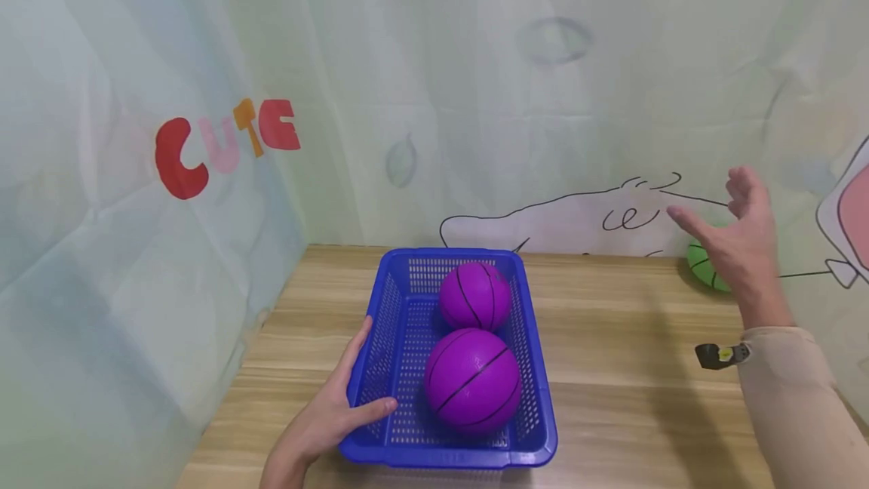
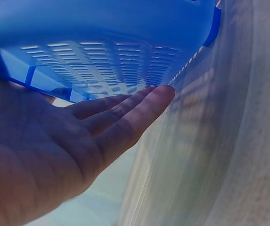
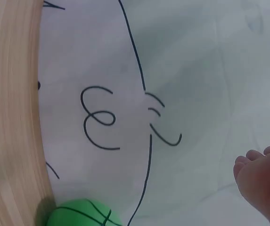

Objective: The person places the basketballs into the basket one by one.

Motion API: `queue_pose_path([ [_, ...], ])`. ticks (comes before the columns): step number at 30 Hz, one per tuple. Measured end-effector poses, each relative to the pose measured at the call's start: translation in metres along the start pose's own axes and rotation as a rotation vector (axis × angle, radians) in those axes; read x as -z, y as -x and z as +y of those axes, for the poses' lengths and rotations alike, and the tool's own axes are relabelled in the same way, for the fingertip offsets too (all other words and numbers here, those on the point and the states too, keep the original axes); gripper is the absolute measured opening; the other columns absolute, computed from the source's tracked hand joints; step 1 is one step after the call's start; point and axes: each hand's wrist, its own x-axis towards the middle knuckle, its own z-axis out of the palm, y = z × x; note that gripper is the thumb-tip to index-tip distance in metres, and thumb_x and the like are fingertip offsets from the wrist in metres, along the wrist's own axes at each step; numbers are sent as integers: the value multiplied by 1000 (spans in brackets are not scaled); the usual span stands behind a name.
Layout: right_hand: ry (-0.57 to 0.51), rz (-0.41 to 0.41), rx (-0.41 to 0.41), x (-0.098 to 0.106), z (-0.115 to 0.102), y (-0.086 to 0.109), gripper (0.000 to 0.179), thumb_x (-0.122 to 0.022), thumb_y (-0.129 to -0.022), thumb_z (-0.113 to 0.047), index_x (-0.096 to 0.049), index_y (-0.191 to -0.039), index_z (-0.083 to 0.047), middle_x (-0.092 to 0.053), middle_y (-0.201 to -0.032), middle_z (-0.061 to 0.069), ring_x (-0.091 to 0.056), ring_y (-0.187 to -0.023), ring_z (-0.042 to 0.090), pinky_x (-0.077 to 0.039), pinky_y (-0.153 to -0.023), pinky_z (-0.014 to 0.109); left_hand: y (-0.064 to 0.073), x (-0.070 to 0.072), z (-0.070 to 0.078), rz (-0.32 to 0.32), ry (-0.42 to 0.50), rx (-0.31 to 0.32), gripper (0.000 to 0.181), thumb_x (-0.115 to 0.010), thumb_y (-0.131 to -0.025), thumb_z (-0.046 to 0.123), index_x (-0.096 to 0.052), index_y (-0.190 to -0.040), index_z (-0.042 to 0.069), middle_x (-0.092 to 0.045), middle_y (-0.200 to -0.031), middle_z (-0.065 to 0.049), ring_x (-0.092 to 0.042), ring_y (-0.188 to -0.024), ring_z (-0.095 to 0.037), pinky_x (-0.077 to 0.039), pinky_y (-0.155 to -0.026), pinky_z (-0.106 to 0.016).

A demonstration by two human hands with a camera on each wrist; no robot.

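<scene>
A blue plastic basket with slotted walls stands on the table. Inside it are two purple balls with black lines, a farther one and a nearer one. My left hand holds the basket's left side, thumb over the rim and fingers along the outer wall. In the left wrist view, the fingers stretch straight along the slotted wall. Raised at the right, my right hand has its thumb and fingers spread, with nothing between them. It partly hides a green ball at the table's back edge.
The wood-grain table meets a pale printed curtain at the back. Another curtain side, with the letters CUTE, borders the left. A small dark device sits at the right sleeve's cuff.
</scene>
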Motion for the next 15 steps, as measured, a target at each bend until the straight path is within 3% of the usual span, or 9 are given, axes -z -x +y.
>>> queue_pose_path([
  [4, -10, 31, -36, 10, 7, -2, 111, -84, -100, -45, -8, -180, -32, -11, -187, -6, -12, -173, 25, -12, -140, 49, 1, 1, 1, 3, -7, -2, 120, -88, -96, 23, -4, -180, 37, -3, -187, -17, -47, -152, -52, -43, -123, -67],
  [11, 31, -2, -74, 23, 23, -8, 117, -79, -102, -51, 6, -180, -30, 2, -188, -3, -1, -174, 27, -5, -140, 52, 2, 0, 1, 18, -48, -22, 120, -88, -95, 20, -5, -181, 36, -1, -188, -14, -31, -163, -51, -27, -130, -70],
  [15, 57, -13, -109, 29, 36, -13, 121, -78, -101, -54, 10, -179, -26, 6, -188, 2, 1, -173, 31, -4, -140, 53, 3, -1, 2, 20, -53, -20, 121, -89, -95, 21, -5, -181, 36, -1, -188, -14, -32, -162, -52, -27, -129, -71],
])
